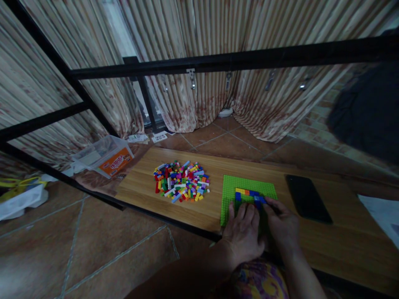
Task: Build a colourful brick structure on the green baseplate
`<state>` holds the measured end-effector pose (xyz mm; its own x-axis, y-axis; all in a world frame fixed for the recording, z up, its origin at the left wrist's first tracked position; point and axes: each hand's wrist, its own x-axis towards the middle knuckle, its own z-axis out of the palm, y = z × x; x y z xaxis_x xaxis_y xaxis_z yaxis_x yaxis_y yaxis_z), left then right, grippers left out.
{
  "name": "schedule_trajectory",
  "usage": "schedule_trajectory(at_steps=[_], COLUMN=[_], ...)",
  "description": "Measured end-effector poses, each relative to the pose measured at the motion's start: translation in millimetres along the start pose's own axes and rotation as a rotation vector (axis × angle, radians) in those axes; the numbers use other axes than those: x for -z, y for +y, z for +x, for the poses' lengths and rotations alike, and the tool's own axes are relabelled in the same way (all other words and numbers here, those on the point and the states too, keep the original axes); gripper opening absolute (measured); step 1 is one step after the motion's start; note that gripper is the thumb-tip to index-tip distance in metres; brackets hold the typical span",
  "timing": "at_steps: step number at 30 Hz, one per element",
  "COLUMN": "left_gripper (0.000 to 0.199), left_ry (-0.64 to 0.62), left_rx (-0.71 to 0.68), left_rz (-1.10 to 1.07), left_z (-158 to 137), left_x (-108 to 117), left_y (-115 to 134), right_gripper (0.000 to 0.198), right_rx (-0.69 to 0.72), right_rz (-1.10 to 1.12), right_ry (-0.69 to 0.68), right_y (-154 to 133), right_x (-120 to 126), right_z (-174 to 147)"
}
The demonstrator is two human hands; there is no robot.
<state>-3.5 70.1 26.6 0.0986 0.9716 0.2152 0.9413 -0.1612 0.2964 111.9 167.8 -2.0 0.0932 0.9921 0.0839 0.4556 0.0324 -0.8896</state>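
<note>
A green studded baseplate (228, 187) lies on the wooden table, with rows of bricks built on it. Yellow, orange and blue bricks (247, 192) form the far row; further blue ones run along the left and right of it. My left hand (243, 228) rests on the near part of the plate, fingers apart and bent over the bricks, hiding what lies below. At the plate's right side my right hand (283, 222) has thumb and finger closed at a blue brick (259, 201). The fingers partly cover that brick, which touches its neighbours.
A heap of loose coloured bricks (182, 180) lies left of the plate on the table (141, 182). To the right is a black phone-like slab (308, 198). A clear plastic box (104, 155) with an orange label stands on the floor. A black metal bar (212, 63) crosses in front.
</note>
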Motion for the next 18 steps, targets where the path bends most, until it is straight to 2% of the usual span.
schedule_trajectory(at_steps=[18], left_gripper=[0.063], left_ry=[0.004], left_rx=[-0.021], left_rz=[0.019], left_z=[0.5], left_x=[-1.2], left_y=[0.0], right_gripper=[0.039], right_rx=[0.005], right_rz=[-0.052], right_ry=[-0.010], right_y=[-4.6], right_x=[1.6], right_z=[-1.6])
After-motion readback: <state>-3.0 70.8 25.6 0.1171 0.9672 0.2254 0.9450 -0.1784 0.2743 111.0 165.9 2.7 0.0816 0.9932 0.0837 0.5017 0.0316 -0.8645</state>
